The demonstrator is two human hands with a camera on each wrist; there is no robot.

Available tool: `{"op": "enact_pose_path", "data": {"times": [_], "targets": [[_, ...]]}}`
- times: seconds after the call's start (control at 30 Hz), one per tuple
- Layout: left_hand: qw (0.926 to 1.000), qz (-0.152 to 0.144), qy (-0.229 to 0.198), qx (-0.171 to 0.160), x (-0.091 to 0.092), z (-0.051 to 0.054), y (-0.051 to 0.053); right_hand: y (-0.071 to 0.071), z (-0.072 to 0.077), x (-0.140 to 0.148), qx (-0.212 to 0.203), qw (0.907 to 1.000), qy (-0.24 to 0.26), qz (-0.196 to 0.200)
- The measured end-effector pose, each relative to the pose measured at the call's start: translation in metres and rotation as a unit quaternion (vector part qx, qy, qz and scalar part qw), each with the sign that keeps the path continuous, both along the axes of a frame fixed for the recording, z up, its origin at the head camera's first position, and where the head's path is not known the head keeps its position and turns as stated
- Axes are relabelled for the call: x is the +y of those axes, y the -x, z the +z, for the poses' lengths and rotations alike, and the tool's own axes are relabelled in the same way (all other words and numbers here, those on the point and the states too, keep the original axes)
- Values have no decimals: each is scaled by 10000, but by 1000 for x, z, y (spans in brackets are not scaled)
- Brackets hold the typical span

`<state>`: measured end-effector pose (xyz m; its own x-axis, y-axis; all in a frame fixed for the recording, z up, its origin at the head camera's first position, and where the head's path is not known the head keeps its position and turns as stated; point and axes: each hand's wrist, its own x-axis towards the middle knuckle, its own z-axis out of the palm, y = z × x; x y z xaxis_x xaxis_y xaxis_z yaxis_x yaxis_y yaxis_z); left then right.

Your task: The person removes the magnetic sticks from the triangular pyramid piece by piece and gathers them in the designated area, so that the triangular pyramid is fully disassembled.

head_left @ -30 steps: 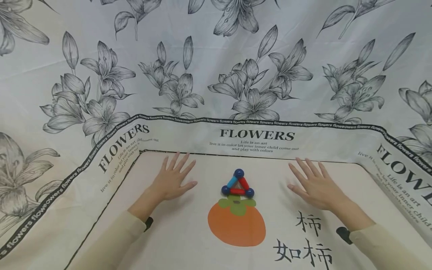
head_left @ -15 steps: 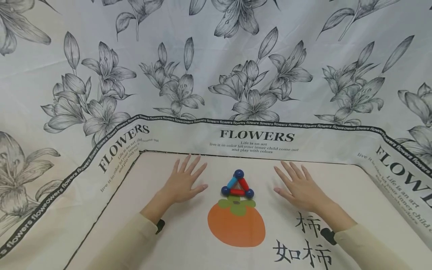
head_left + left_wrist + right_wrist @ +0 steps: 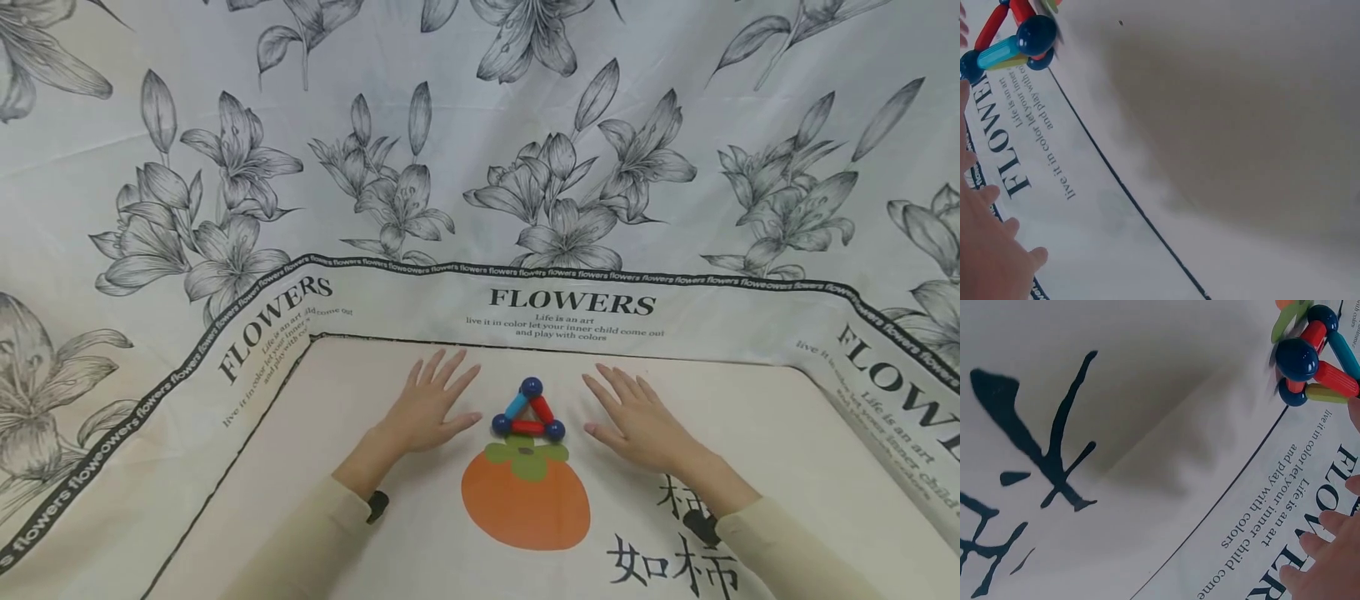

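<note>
A triangular build of magnetic balls and rods (image 3: 528, 408) stands on the table between my hands. Its visible top has dark blue balls joined by red and light blue rods. Both wrist views show the build (image 3: 1036, 34) from the side, where a yellow-green rod (image 3: 1325, 393) and lower balls also appear. My left hand (image 3: 427, 417), fingers straight and spread, is left of it with a gap between. On the other side, my right hand (image 3: 645, 425) also has its fingers extended, apart from the build. Neither hand holds anything.
The pale tabletop covering (image 3: 375, 550) carries a printed orange persimmon (image 3: 527, 504) and large black characters (image 3: 637, 560). Behind it, a white cloth with lily drawings (image 3: 562, 192) rises. A black wrist strap (image 3: 377, 506) shows at the left sleeve.
Both hands have moved inward, the left to the right and the right to the left, and are closer to the build. The build has stayed in place.
</note>
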<state>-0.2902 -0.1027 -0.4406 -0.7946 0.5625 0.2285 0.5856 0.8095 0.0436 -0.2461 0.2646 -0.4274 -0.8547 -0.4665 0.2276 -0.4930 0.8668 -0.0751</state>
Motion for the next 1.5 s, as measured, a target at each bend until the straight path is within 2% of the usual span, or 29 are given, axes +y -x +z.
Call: {"op": "enact_pose_path", "data": {"times": [0.2, 0.33, 0.47, 0.57, 0.77, 0.87, 1.03, 1.33, 1.5], "targets": [[9976, -288, -614, -111, 11, -5, 2, 0, -4, -13, 100, 9969, 749, 224], [9923, -464, -1131, -210, 20, -7, 5, 1, -5, -25, -243, 9918, 1253, 112], [9841, -580, -1609, -472, 31, -8, 7, 5, -7, -34, -579, 9835, 1715, 30], [9753, -637, -1961, -793, 39, -8, 9, 7, -10, -40, -766, 9753, 2070, 47], [9493, -856, -2684, -1391, 56, -4, 14, 12, -16, -51, -956, 9617, 2570, 40], [9423, -995, -2817, -1513, 63, -3, 17, 15, -18, -56, -1009, 9590, 2649, -48], [9380, -1146, -2856, -1594, 73, -3, 21, 19, -22, -63, -993, 9573, 2713, -106], [9273, -1192, -3060, -1795, 86, -4, 28, 27, -24, -74, -1145, 9514, 2855, -151], [9241, -1183, -3122, -1858, 91, -6, 30, 29, -25, -74, -1238, 9479, 2930, -181]]}}
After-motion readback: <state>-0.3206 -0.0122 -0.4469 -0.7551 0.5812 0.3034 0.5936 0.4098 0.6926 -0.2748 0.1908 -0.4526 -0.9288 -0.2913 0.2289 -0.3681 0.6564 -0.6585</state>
